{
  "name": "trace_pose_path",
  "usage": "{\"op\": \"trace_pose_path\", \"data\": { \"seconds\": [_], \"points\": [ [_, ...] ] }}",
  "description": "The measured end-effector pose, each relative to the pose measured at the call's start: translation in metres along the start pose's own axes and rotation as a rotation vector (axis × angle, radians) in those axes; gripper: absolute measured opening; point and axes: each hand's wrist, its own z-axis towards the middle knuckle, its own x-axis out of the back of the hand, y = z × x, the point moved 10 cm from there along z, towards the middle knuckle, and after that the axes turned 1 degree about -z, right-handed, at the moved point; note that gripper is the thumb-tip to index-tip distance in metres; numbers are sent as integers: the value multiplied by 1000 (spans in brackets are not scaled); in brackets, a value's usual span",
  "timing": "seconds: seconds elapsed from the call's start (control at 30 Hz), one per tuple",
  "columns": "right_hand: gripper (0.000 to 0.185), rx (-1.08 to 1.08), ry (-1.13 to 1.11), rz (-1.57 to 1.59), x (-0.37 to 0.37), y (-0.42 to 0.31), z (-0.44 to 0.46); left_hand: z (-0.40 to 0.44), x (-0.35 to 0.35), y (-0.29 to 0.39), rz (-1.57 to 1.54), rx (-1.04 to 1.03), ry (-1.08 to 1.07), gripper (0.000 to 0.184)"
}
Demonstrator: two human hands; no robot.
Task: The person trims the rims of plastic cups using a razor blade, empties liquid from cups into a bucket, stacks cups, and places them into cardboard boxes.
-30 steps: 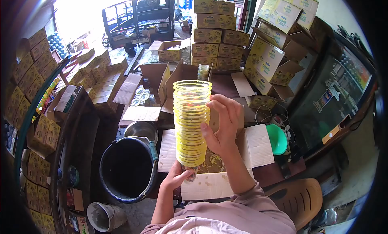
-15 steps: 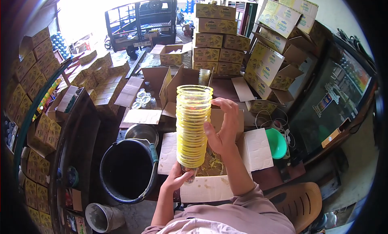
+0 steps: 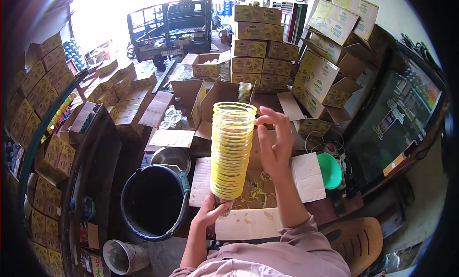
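A tall stack of nested clear plastic cups (image 3: 232, 152) with yellow rims stands nearly upright in front of me, leaning slightly. My left hand (image 3: 210, 211) is wrapped round its bottom end. To the right of the upper stack, my right hand (image 3: 277, 143) is raised with its fingers apart and slightly bent. A small gap shows between those fingers and the cups. Beneath both hands lies an opened cardboard box (image 3: 306, 178) with its flaps spread, and tangled yellow strands (image 3: 258, 193) rest inside it.
A black bucket (image 3: 125, 200) stands left of the box, by a metal pot (image 3: 170, 156). A green bowl (image 3: 330, 171) sits at right, near a chair (image 3: 356, 238). Behind are an open carton (image 3: 160, 107) of jars, another cup stack (image 3: 245, 92) and piled printed cartons (image 3: 258, 31).
My right hand has moved a little right and away from the cups, its thumb now clear of the stack. The left hand keeps its hold on the bottom; the view has shifted slightly.
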Motion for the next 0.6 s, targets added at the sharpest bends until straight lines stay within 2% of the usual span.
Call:
{"op": "trace_pose_path", "data": {
  "seconds": [0.13,0.27,0.37,0.47,0.57,0.6],
  "points": [
    [36,-50,-73,-3,2,11,16,2,-7,18,-55,-22,-20,42],
    [38,-96,-220,111,-8,20,26,5,-5,23,54,-62,10,39],
    [42,-128,-469,184,-17,23,37,5,-4,24,106,-25,-30,41],
    [59,-35,-737,86,-19,14,53,3,-8,20,132,1,-112,46],
    [77,166,-827,159,-23,-4,69,3,-19,20,119,-21,-198,52],
    [86,21,-1022,148,-32,6,62,2,-26,21,65,2,-227,53]
  ]
}}
